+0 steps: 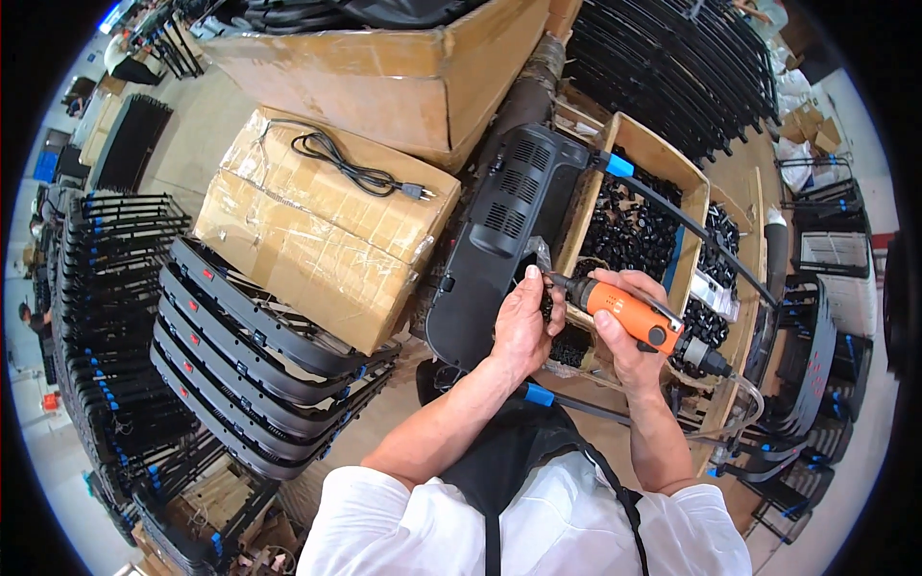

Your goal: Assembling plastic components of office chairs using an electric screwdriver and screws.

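My right hand (622, 331) is wrapped round an orange pneumatic screwdriver (629, 309), its dark nose pointing left and a hose running off its back end. Close to that nose, my left hand (523, 324) is closed with its thumb up. Whatever its fingers hold is hidden or too small to make out. Beneath the left hand lies a long black plastic housing (471, 288) with slotted vents. A scrap of clear plastic (540, 253) shows just beyond the left thumb.
Right of the housing, wooden bins (706, 182) hold many small black parts. A black bar (663, 204) with a blue end crosses them. At left, a cardboard box (317, 230) carries a coiled power cord (336, 154), beside stacked black curved panels (240, 384). Stacked black frames (663, 67) stand far right.
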Demonstrator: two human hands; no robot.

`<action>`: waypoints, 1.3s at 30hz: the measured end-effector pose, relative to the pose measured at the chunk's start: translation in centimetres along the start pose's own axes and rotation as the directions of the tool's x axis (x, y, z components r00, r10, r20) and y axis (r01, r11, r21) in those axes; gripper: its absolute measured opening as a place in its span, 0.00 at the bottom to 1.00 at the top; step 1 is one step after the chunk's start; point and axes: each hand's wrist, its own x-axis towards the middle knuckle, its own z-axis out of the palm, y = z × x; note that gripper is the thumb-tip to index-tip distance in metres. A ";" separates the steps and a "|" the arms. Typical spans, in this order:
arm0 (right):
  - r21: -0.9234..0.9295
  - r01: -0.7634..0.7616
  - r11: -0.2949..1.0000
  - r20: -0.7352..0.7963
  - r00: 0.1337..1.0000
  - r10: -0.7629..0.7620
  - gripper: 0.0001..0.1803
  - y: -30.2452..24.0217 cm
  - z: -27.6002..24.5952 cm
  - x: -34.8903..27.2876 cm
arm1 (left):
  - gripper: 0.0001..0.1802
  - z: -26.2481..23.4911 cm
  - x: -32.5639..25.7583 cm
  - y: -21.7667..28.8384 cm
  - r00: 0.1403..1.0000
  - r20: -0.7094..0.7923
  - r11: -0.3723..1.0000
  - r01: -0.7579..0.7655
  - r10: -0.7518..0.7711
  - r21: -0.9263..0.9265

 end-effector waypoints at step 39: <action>-0.217 -0.054 0.975 0.431 0.891 0.145 0.29 1.4 8.7 15.3 | 0.17 -10.0 -2.5 10.4 0.632 0.266 -0.379 0.047 0.728 0.924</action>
